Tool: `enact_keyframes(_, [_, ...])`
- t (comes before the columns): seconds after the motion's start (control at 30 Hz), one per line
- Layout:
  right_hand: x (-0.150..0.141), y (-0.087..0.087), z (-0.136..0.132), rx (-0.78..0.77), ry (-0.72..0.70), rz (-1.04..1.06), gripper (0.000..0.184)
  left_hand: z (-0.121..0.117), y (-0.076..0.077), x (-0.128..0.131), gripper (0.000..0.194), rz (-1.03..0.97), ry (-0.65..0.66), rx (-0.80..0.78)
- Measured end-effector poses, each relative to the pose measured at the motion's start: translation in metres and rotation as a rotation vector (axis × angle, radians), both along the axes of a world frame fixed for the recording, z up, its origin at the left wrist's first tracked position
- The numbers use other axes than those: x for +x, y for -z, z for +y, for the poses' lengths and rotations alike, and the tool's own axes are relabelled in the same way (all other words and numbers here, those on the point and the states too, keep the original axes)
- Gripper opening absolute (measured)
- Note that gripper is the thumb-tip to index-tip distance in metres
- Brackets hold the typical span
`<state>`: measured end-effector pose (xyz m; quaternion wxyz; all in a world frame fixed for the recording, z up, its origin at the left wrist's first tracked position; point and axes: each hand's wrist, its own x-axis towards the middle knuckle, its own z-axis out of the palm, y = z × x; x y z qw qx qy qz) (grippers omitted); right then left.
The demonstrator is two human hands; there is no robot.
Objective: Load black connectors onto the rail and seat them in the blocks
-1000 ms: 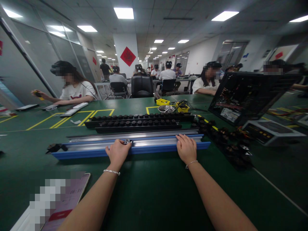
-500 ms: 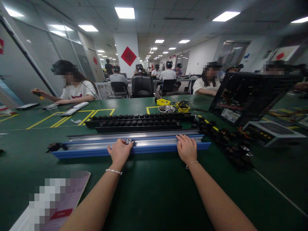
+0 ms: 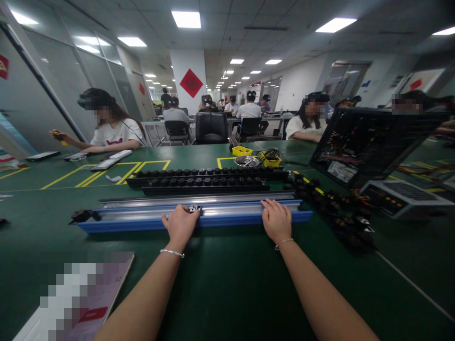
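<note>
Here the left grip (image 3: 181, 221) pinches a small black-and-silver block (image 3: 194, 208) at its fingertips, inside the blue-edged channel (image 3: 231, 220) running lengthwise rightward beneath the right hand (image 3: 276, 219), whose hold is unclear.

Both my forearms come in from the near edge, left forearm (image 3: 142, 298) angling far and right, right forearm (image 3: 320, 284) angling far and left. Left hand (image 3: 181, 225): back up, thumb and index drawn together on its right side, little finger sticking out left. Right hand (image 3: 277, 220): palm down, fingers side by side, lightly bent, pointing far and a bit left (thumb hard to make out). Hands well apart, roughly level, wrists fairly straight.
</note>
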<state>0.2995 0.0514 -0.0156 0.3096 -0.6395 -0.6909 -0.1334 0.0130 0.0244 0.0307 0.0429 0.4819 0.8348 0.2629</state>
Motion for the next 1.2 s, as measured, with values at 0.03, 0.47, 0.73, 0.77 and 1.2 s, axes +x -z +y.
enact_keyframes(0.03, [0.000, 0.000, 0.000, -0.001, 0.000, -0.001, 0.038, 0.000, 0.000, 0.000, 0.033, -0.001, 0.000, 0.000])
enact_keyframes(0.47, [-0.001, -0.001, 0.000, -0.005, -0.002, 0.004, 0.038, 0.001, -0.001, 0.004, 0.035, -0.009, 0.000, -0.014])
enact_keyframes(0.73, [-0.001, -0.001, -0.001, -0.005, 0.004, -0.010, 0.037, 0.002, 0.000, 0.009, 0.034, -0.013, 0.010, -0.015])
enact_keyframes(0.77, [-0.001, -0.002, -0.001, -0.006, 0.003, -0.009, 0.038, 0.002, 0.000, 0.010, 0.034, -0.015, 0.012, -0.016])
enact_keyframes(1.2, [0.000, -0.001, 0.000, -0.014, 0.002, -0.006, 0.038, 0.003, 0.000, 0.017, 0.035, -0.008, 0.015, -0.022])
